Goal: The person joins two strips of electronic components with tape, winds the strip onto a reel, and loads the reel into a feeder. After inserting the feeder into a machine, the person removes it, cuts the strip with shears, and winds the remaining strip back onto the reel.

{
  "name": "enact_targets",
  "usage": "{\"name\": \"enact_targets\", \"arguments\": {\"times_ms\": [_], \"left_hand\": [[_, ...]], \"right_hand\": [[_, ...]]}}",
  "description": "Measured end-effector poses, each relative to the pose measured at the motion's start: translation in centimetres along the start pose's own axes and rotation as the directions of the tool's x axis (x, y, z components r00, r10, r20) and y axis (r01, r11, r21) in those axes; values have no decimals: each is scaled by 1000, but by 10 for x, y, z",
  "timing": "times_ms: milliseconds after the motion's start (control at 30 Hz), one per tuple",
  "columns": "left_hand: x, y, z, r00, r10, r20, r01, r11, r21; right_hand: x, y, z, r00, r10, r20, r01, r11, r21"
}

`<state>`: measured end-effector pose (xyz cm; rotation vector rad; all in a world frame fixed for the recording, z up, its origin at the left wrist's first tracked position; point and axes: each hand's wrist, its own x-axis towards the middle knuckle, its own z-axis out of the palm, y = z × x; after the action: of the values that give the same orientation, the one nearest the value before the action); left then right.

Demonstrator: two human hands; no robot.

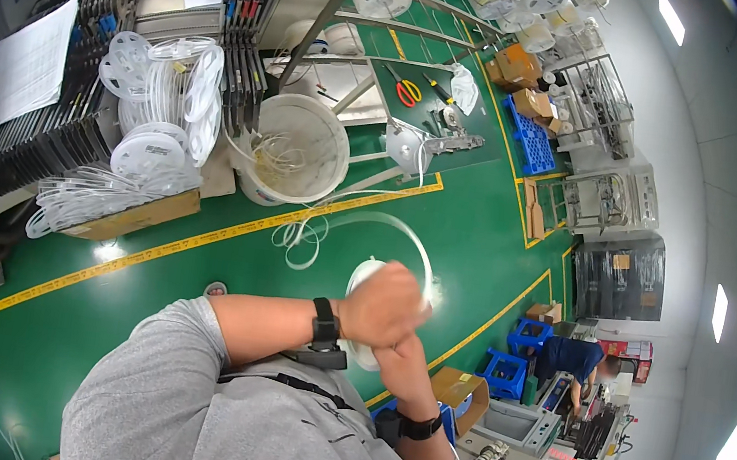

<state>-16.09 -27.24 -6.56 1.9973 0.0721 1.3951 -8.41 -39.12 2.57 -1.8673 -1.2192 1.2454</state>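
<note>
My left hand (385,303) crosses over my right hand (400,357) in front of my chest. The left fingers are curled closed and slightly blurred; what they hold, if anything, is hidden. My right fingers are covered by the left hand, so their state does not show. Right behind both hands is a white reel (365,273), its rim showing on either side of them. A pale flat strip (399,222) arches over the hands and comes down beside the left knuckles. Its other stretch runs left into loose curls (297,241) above the green floor.
A white bucket (335,146) with thin strands inside stands ahead. To the left are a box (142,217) of white reels and strips and racks of black reels (46,132). Orange-handled scissors (408,93) lie ahead. A person (567,359) works at a machine on the right.
</note>
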Motion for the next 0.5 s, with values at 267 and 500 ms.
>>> {"name": "enact_targets", "arguments": {"times_ms": [267, 500], "left_hand": [[1, -25, 0, 273, -950, -149, 522, 277, -807], [13, -8, -6, 808, -521, -275, 386, 821, -421]], "right_hand": [[-6, -6, 13, 978, -171, -118, 148, 973, -177], [1, -5, 10, 974, -188, -128, 172, 977, -122]]}}
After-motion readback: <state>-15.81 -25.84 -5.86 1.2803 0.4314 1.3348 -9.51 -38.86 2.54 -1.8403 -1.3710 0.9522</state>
